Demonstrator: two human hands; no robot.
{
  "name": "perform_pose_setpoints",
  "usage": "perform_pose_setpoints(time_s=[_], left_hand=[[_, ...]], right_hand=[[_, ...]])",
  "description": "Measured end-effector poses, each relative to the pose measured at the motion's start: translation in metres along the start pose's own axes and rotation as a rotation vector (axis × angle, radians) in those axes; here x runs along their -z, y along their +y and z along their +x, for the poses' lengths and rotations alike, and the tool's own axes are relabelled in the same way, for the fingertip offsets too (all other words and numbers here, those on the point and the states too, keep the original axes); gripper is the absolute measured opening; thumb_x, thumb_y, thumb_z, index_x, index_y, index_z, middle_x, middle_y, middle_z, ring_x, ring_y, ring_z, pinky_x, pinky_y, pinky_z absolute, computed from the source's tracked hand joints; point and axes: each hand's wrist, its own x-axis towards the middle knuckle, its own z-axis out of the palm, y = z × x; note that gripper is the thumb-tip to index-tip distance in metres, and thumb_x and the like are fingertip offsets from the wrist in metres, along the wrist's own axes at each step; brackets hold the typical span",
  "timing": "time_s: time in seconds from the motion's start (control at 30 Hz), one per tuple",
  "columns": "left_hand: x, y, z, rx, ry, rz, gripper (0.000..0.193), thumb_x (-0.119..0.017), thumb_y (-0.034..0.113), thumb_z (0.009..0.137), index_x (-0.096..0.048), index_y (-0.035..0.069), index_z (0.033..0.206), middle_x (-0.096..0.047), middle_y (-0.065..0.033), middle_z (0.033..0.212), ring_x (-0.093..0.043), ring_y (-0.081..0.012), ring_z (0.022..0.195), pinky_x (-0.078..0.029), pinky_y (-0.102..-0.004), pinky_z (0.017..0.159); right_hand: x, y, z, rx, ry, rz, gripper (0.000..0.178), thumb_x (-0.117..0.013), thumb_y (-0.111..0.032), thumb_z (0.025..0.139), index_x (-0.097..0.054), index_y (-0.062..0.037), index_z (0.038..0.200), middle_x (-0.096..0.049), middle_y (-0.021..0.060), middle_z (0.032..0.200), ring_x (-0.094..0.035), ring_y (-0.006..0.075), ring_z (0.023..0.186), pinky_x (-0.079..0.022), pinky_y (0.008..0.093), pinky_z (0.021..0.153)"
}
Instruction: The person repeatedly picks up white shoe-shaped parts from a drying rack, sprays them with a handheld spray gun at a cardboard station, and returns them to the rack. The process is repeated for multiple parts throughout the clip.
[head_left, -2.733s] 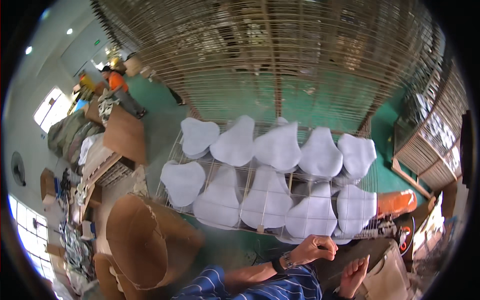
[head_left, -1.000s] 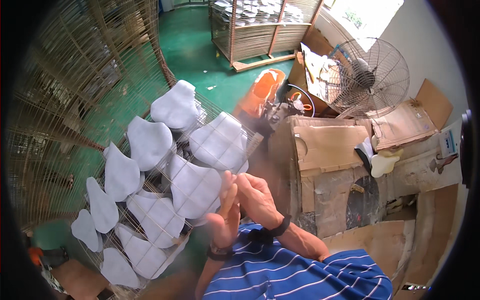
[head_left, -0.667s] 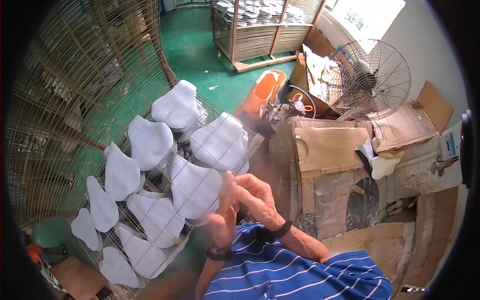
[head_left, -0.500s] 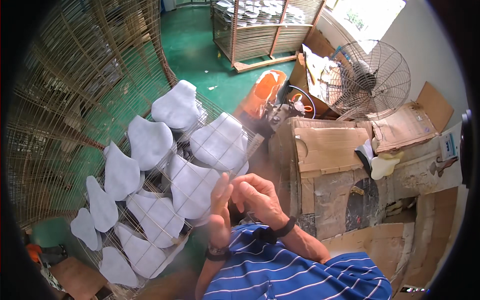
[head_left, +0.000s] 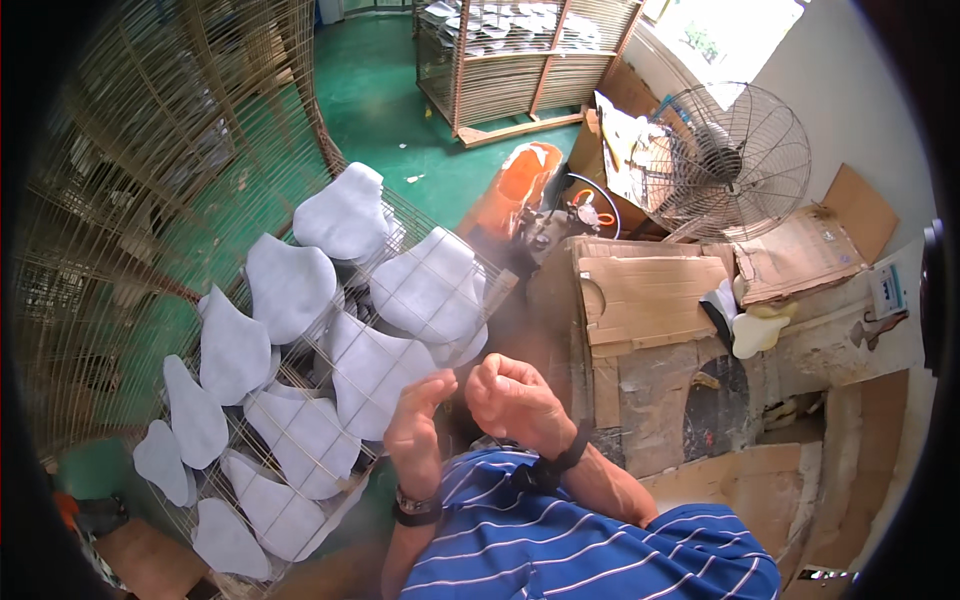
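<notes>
Both my hands are raised in front of my striped blue shirt (head_left: 560, 540), a small gap between them. My left hand (head_left: 415, 425) is open, its fingers loosely bent toward the right, and nothing shows in it. The fingers of my right hand (head_left: 520, 402) are curled in loosely, and no object is visible in them. Left of my hands, thin white-grey pads (head_left: 378, 375), rounded at one end, lie in overlapping rows on a wire rack (head_left: 498, 285). The left hand is nearest to the pads, beside the rack's right edge.
A cardboard-covered bench (head_left: 650, 300) stands at my right, with a dark oval patch (head_left: 715, 410) on its surface. Behind it are a large wire fan (head_left: 725, 160) and an orange tube-like object (head_left: 520, 185). Tall wire racking (head_left: 150, 150) rises at the left; a loaded rack (head_left: 530, 80) stands far back.
My hands have drawn apart from near contact. The left hand has moved left and turned, its fingers now bending rightward. The right stays curled. The whole view has shifted slightly.
</notes>
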Motion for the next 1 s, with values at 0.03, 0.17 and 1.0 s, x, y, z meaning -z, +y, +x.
perform_pose_setpoints(time_s=[0.03, 0.17, 1.0], left_hand=[[0.001, 0.001, 0.000, 0.006, 0.001, 0.008, 0.061, -0.057, 0.049, 0.101, -0.060, -0.005, 0.129, -0.058, -0.0212, 0.133, -0.056, -0.0315, 0.126, -0.048, -0.0482, 0.104], [0.005, -0.003, -0.001, 0.013, -0.005, 0.034, 0.057, -0.057, 0.047, 0.102, -0.062, -0.006, 0.126, -0.060, -0.0205, 0.129, -0.060, -0.0309, 0.121, -0.049, -0.0475, 0.103], [0.012, -0.007, 0.002, 0.021, -0.037, 0.146, 0.046, -0.057, 0.036, 0.104, -0.065, -0.007, 0.121, -0.063, -0.0187, 0.121, -0.062, -0.0288, 0.116, -0.050, -0.0430, 0.102]], right_hand=[[-0.002, 0.001, -0.001, 0.002, 0.017, 0.015, 0.017, -0.062, -0.024, 0.103, -0.058, -0.0072, 0.102, -0.055, 0.0052, 0.090, -0.053, 0.0145, 0.072, -0.045, 0.0249, 0.053], [-0.005, 0.001, -0.001, 0.057, 0.018, 0.076, 0.018, -0.058, -0.025, 0.105, -0.054, -0.0093, 0.098, -0.042, -0.0005, 0.080, -0.044, 0.0112, 0.066, -0.040, 0.0244, 0.050], [-0.004, 0.003, 0.006, 0.083, 0.097, 0.067, 0.029, -0.054, -0.029, 0.107, -0.053, -0.0064, 0.090, -0.045, 0.0009, 0.080, -0.047, 0.0116, 0.066, -0.046, 0.0254, 0.050]])
